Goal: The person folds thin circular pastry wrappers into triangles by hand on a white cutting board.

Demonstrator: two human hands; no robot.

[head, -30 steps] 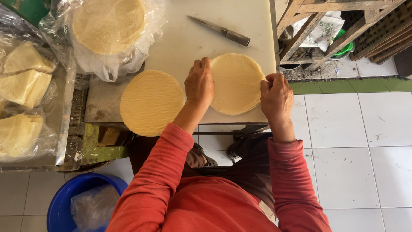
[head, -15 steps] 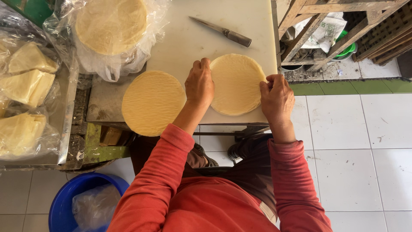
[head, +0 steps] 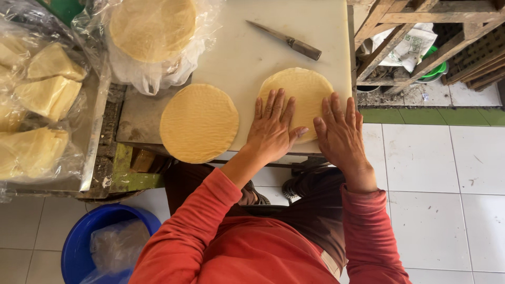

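The white work table (head: 231, 58) takes up most of my view. At its far left a plastic bag (head: 158, 58) holds a stack of round sheets; further left a tray (head: 89, 126) carries folded yellow pieces in plastic. A blue bucket (head: 79, 247) sits on the floor tiles. One round yellow sheet (head: 199, 123) lies alone near the table's edge. My left hand (head: 273, 129) and right hand (head: 341, 138) lie flat, fingers spread, on the other sheet (head: 300, 92). A knife (head: 286, 40) lies beyond, clear of both.
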